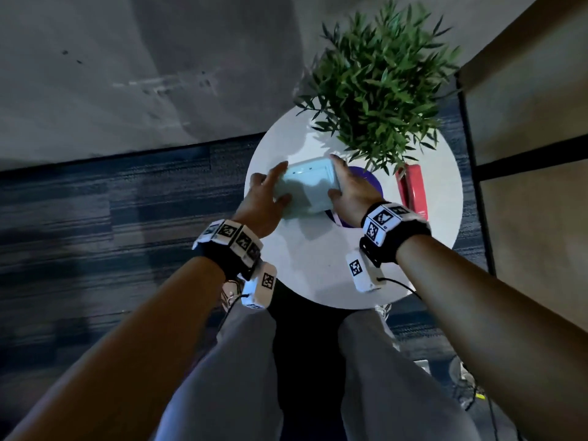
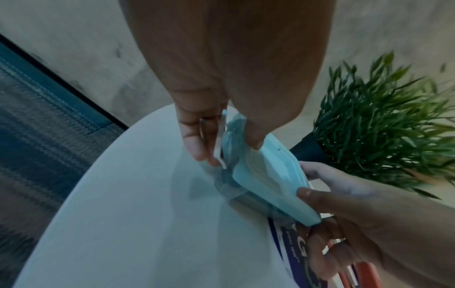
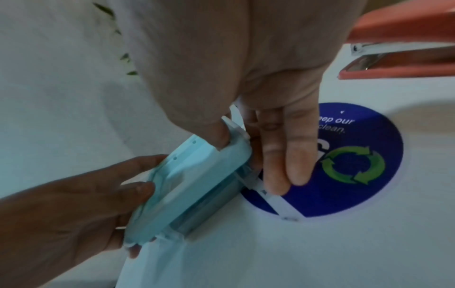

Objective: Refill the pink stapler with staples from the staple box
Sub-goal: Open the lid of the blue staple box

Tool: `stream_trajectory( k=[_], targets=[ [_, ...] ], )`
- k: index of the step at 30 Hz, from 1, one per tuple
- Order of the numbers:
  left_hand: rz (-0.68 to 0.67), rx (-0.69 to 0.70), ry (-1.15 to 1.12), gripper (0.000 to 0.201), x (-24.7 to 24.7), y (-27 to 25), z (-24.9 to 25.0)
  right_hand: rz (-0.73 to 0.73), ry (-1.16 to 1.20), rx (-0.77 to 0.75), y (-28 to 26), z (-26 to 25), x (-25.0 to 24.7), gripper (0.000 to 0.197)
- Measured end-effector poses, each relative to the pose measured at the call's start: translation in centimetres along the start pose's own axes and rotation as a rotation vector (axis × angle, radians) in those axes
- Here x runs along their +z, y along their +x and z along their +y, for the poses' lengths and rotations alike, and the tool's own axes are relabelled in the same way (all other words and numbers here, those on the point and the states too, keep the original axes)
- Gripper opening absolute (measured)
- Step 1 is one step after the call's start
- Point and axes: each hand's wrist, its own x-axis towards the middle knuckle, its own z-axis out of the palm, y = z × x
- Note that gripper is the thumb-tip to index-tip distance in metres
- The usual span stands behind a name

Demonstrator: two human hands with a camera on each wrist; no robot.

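The staple box (image 1: 307, 186), a light-blue lidded plastic case, sits tilted just above the round white table (image 1: 318, 265). My left hand (image 1: 276, 183) grips its left end, thumb on the lid (image 2: 265, 185) and fingers (image 2: 194, 140) at a white side clip. My right hand (image 1: 339, 176) grips the right end, thumb on the lid edge and fingers (image 3: 295, 155) down its side by a clip. The lid is on the box (image 3: 197, 185). The pink stapler (image 1: 413, 192) lies on the table to the right, untouched; its metal rail shows in the right wrist view on the stapler (image 3: 406, 48).
A potted green plant (image 1: 381, 90) stands at the table's back right, close to the box and stapler. A round purple recycling sticker (image 3: 357, 165) lies flat under my right hand. A wall is behind the table and a wooden panel (image 1: 525, 154) to its right.
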Motion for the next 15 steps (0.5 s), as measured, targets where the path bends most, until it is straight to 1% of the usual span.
stream_trajectory(
  k=[2, 6, 8, 11, 13, 15],
  targets=[
    [-0.01, 0.019, 0.0, 0.06, 0.1, -0.1, -0.8, 0.003, -0.01, -0.021, -0.2, 0.7, 0.6, 0.069],
    [-0.004, 0.09, 0.084, 0.06, 0.4, 0.1, -1.1, 0.058, -0.108, -0.098, 0.0, 1.7, 2.1, 0.067],
    [0.014, 0.123, 0.127, 0.06, 0.4, 0.0, -1.1, 0.063, -0.139, -0.119, 0.2, 2.1, 2.4, 0.066],
    [0.084, 0.194, 0.161, 0.061, 0.9, 0.0, -2.0, 0.078, -0.136, -0.161, 0.8, 3.0, 2.8, 0.065],
    [0.131, 0.221, 0.096, 0.061, 1.2, -0.2, -2.7, 0.083, -0.123, -0.198, 1.0, 3.4, 3.0, 0.064],
    [0.169, 0.254, -0.024, 0.058, 1.7, -0.3, -3.5, 0.12, -0.119, -0.235, 1.3, 3.7, 3.2, 0.063]
  ],
)
